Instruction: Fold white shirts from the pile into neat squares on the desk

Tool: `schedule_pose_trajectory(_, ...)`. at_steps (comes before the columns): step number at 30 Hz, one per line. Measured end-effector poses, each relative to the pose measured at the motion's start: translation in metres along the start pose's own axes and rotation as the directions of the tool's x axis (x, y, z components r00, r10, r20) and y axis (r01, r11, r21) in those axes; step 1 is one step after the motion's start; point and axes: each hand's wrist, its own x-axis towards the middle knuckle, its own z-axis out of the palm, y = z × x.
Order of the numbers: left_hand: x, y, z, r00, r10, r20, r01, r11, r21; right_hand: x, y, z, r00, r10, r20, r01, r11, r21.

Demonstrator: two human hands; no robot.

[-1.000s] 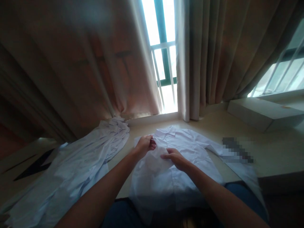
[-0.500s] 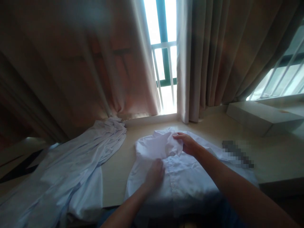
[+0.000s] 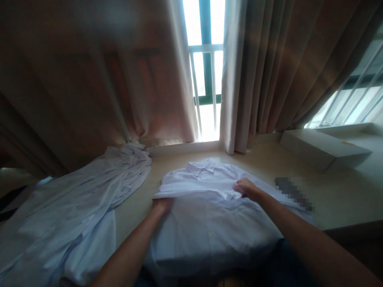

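Note:
A white button-up shirt [image 3: 209, 235] lies front up on the pale surface, its collar [image 3: 201, 167] at the far end. One sleeve [image 3: 194, 188] is drawn sideways across the chest, forming a straight fold. My right hand [image 3: 247, 188] is closed on the end of this sleeve, right of the button line. At the sleeve's left end is my left hand [image 3: 163, 205], its fingers hidden under the cloth, so their grip does not show. The lower part of the shirt hangs toward me over the front edge.
More white cloth [image 3: 89, 211] lies heaped at the left. To the right are a dark pixelated item [image 3: 293, 193] and, farther back, a pale box [image 3: 326, 149]. Curtains [image 3: 161, 79] hang behind the surface, with a barred window [image 3: 206, 71] between them.
My right hand has pulled the sleeve end right and toward me, so the sleeve now lies stretched and the collar shows. My left hand has moved left from the shirt's middle to its side.

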Motion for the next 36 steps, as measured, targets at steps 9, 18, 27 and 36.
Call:
schedule_pose_trajectory(9,-0.005,-0.023,0.02,0.996,-0.091,0.001,0.091,0.995,0.042,0.044,0.025,0.018,0.96,-0.143,-0.242,0.13,0.989,-0.072)
schedule_pose_trajectory(18,-0.003,-0.012,0.016,0.995,-0.073,-0.067,0.073,0.997,0.006,0.112,0.012,0.029,0.901,-0.221,-0.374,0.111,0.95,-0.292)
schedule_pose_trajectory(27,0.0,-0.026,0.028,0.99,-0.023,-0.138,0.028,0.999,0.034,0.116,0.032,0.034,0.888,-0.279,-0.365,0.075,0.872,-0.484)
schedule_pose_trajectory(36,0.0,-0.028,0.031,0.988,-0.02,-0.156,0.032,0.997,0.074,0.132,0.016,0.038,0.938,-0.26,-0.229,0.195,0.943,-0.271)
